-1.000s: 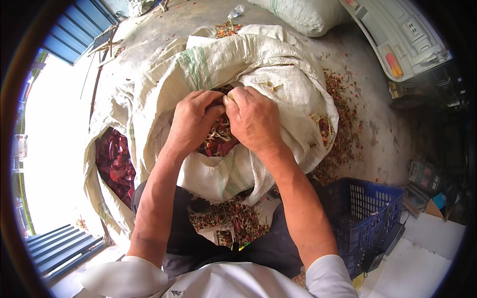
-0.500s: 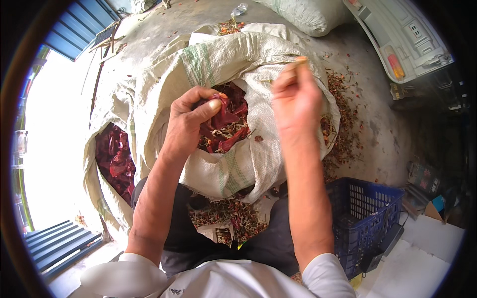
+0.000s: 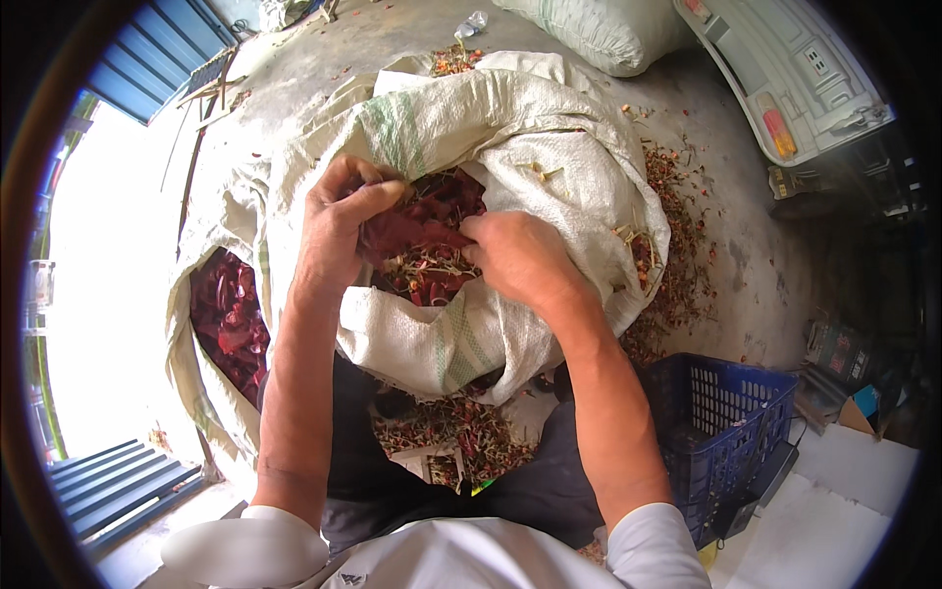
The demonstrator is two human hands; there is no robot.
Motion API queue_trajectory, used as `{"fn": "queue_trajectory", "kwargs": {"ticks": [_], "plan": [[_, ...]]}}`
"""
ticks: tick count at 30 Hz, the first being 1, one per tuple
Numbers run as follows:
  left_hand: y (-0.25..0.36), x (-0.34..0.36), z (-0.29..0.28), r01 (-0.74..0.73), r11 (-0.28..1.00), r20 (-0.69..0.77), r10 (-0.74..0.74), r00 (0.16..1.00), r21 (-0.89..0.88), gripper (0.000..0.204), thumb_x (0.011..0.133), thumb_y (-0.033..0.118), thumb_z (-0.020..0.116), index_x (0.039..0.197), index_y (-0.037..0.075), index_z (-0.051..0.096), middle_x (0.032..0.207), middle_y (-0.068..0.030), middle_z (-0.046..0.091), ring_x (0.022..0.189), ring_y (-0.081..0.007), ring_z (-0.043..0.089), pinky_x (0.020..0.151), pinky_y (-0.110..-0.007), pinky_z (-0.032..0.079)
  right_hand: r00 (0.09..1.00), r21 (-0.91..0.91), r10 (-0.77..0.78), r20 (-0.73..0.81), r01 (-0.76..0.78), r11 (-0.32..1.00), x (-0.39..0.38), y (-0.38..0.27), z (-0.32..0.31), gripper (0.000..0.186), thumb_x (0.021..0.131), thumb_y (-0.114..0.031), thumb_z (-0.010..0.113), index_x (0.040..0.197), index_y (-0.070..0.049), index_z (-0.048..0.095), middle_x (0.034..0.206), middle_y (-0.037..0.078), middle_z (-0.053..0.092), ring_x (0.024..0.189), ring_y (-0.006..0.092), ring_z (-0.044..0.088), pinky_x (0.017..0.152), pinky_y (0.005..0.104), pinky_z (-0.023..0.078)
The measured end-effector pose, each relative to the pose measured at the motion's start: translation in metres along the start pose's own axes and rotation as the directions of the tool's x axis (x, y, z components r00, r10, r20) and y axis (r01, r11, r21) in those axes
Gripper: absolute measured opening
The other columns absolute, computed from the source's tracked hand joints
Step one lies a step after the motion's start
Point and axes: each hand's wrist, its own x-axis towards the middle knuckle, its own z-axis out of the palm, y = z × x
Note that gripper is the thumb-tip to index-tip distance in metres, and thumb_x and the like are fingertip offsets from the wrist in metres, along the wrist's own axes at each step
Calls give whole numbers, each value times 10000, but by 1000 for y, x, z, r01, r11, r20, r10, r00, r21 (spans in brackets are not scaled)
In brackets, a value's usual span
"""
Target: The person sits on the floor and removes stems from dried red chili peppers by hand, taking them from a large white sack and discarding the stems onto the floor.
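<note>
Far left, we have blue slats (image 3: 123,491) on the bright side of the floor. Next, the side sack (image 3: 211,393), its mouth showing a heap of glossy dark red bits (image 3: 231,319); we see no pale stalks among them, so we judge that lot cleaner, depth unknown.

Then the left hand (image 3: 332,221), over the left part of the main sack (image 3: 481,103): thumb and forefinger nearly together, other fingers curled. Whether anything sits between the tips, we can't tell.

Between the hands, over the main sack's mouth, is the red piece (image 3: 417,234), blurred. Below it, more red bits lie mixed with pale stalks (image 3: 444,263), so we judge plenty is left here; how much is finished, we can't tell.

The right hand (image 3: 525,257) is half-curled, thumb and fingertips pinched on the red piece's right end. Only this one piece looks in work.

Below the main sack, near the knees, scraps (image 3: 481,442) lie thick on the floor; right of it, a second scatter (image 3: 687,236) of reddish crumbs. Farther right, we note a blue crate (image 3: 736,412), lower down, and a pale vehicle panel (image 3: 810,83), up top.
</note>
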Motion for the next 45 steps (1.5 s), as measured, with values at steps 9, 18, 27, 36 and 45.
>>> {"fn": "queue_trajectory", "kwargs": {"ticks": [9, 18, 27, 36, 45], "plan": [[9, -11, 16, 191, 963, 80, -209, 975, 191, 377, 893, 132, 736, 1213, -46, 646, 971, -88, 710, 851, -130, 678, 785, -271, 558, 974, 661, 187, -129, -57, 749, 15, -8, 21, 168, 887, -126, 681, 1007, -9, 693, 817, 231, 685, 757, 385, 687, 673, 435, 522], [1, -12, 17, -125, 648, 60, 121, 991, 751, 188, 822, 37, 704, 1009, 32, 715, 842, -72, 706, 771, -126, 676, 697, -289, 528, 905, 614, 146, -400, 147, 776, 13, -23, 7, 219, 838, -111, 745, 1027, -37, 663, 887, 164, 685, 820, 341, 682, 720, 412, 538], [-20, -11, 27, -440, 157, 318, 487, 813, 884, 123, 734, 74, 706, 856, 80, 716, 783, -83, 644, 781, -303, 642, 704, -406, 525, 812, 339, 45, -582, 191, 921, 19, -20, 27, 137, 892, -138, 693, 875, -28, 614, 784, 152, 637, 722, 354, 633, 659, 449, 510], [-30, -17, 40, -381, 261, 214, 499, 840, 887, 109, 742, 37, 694, 849, 53, 711, 776, -109, 659, 732, -294, 650, 683, -379, 529, 787, -61, -113, -607, 95, 994, 17, -25, 34, 110, 946, -108, 581, 901, -16, 538, 766, 156, 604, 745, 317, 652, 652, 408, 532], [-18, -18, 39, 83, 974, -71, -69, 995, 211, 97, 855, 6, 693, 946, -25, 707, 800, -54, 704, 716, -85, 650, 652, -248, 531, 876, 981, 452, -169, 104, 166, 25, -24, 31, 189, 994, -186, 560, 988, 0, 593, 770, 52, 622, 650, 156, 616, 581, 296, 537]]}}
